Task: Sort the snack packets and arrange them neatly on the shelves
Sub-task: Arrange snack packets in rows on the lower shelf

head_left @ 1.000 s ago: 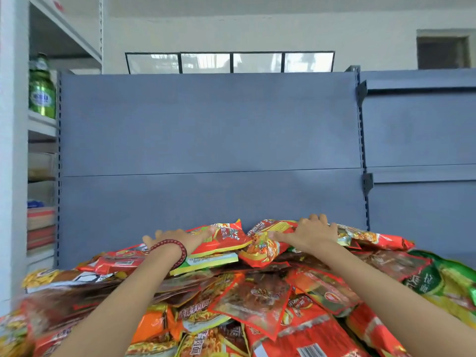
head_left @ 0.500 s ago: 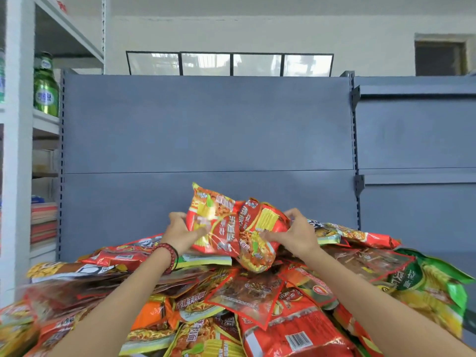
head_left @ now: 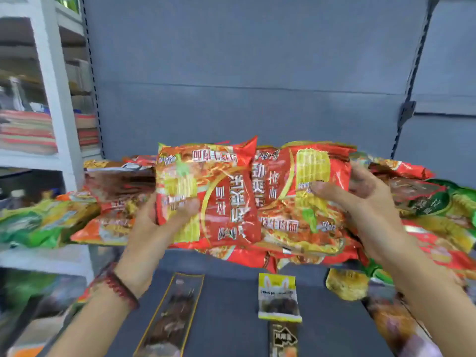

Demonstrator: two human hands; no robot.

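Note:
My left hand [head_left: 157,225] grips a red and yellow noodle packet [head_left: 206,191] by its left edge, thumb on the front. My right hand [head_left: 360,202] grips a second matching red packet [head_left: 301,197] by its right side. Both packets are lifted side by side, overlapping in the middle, above the grey shelf [head_left: 231,318]. Behind and around them lies a heap of red, orange and green snack packets [head_left: 425,202]. A red bead bracelet sits on my left wrist.
On the grey shelf below lie a long dark packet [head_left: 172,313], a small yellow-green packet [head_left: 279,297] and a round yellow snack [head_left: 346,284]. A grey back panel [head_left: 244,73] rises behind. A white rack [head_left: 51,99] with stacked goods stands on the left.
Both hands have lifted the two red packets off the heap and drawn them toward me. The view has dropped, showing the lower shelf and the small packets on it.

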